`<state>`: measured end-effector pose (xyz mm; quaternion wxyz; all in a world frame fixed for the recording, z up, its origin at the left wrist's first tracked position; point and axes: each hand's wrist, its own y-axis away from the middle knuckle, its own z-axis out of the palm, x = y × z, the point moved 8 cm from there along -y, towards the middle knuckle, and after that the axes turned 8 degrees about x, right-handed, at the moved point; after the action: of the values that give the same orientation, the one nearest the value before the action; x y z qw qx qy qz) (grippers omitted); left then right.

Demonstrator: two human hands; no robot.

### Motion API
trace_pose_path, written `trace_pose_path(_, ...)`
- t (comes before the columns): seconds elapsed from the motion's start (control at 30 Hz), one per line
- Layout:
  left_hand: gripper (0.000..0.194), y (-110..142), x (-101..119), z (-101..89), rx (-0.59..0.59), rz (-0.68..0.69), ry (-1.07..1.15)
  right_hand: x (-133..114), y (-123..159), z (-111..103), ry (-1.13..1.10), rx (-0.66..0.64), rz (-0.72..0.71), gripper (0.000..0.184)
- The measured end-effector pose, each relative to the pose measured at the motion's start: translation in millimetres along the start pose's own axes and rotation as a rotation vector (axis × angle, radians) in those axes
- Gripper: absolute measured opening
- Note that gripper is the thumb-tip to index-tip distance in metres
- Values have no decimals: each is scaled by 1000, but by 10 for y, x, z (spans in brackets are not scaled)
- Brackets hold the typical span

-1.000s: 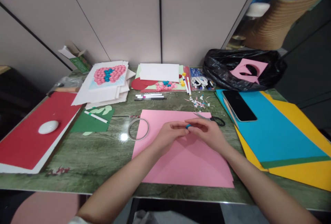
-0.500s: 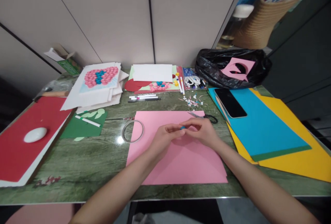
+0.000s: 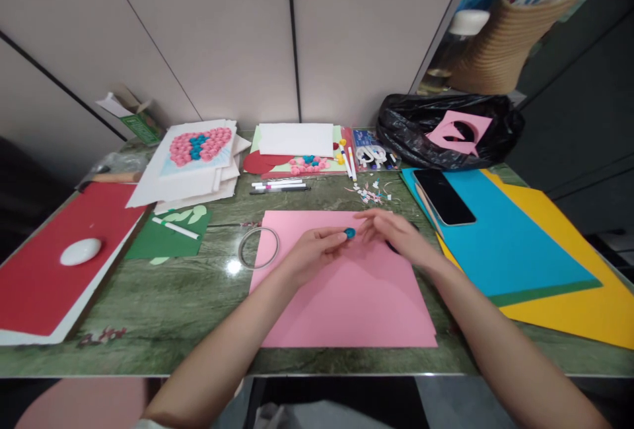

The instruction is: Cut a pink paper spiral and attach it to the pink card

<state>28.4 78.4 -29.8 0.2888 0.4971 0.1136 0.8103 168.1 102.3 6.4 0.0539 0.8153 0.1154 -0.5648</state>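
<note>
Between thumb and finger, my left hand [image 3: 319,251] pinches a small blue coiled paper rosette [image 3: 349,233] above the pink paper sheet [image 3: 347,303]. Just to its right is my right hand [image 3: 396,234], fingers apart and slightly blurred, with nothing in them. Dark scissor handles [image 3: 392,247] show partly from under that hand; the rest of the scissors is hidden. A tape roll [image 3: 258,249] lies flat, overlapping the left edge of the pink sheet.
Paper scraps [image 3: 374,192] and pens [image 3: 280,185] lie beyond the sheet. At left are red paper [image 3: 44,284], a white mouse [image 3: 80,252] and a rosette picture [image 3: 201,147]. Blue paper [image 3: 520,251], a phone [image 3: 443,196] and a black bag [image 3: 396,132] sit at right.
My right hand has let go of the blue rosette and moved a little right, its fingers opening. The left hand keeps the rosette, now more visible. The view has shifted slightly.
</note>
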Motion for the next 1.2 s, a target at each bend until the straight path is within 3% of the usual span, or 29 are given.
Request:
trace_pose_path(0.13, 21, -28, 26, -95, 92, -23, 90, 209, 15, -947, 828, 560, 91, 33)
trace_pose_path(0.2, 18, -32, 31, -113, 106, -39, 117, 372, 39, -1184, 1097, 578, 215, 31)
trace_pose_path(0.3, 16, -39, 37, -114, 93, -40, 139, 600, 71, -1273, 1237, 465, 372, 32)
trace_pose_path(0.6, 25, -87, 110, -222, 162, 96, 117, 594, 93, -1193, 1268, 445, 402, 26)
trace_pose_path(0.7, 26, -92, 132, -240, 179, 121, 132, 284, 66, -1149, 1198, 592, 173, 22)
trace_pose_path(0.8, 26, -100, 136, -273, 212, 131, 173, -69, 104, -953, 879, 676, -108, 20)
trace_pose_path(0.87, 24, -110, 140, -298, 232, 142, 211, -253, 157, -747, 751, 651, -223, 17)
trace_pose_path(1.07, 24, -161, 160, -431, 326, 208, 291, -734, 445, -107, 697, 536, -716, 10)
trace_pose_path(1.2, 25, -177, 201, -474, 348, 284, 285, -783, 483, 38, 741, 490, -794, 14)
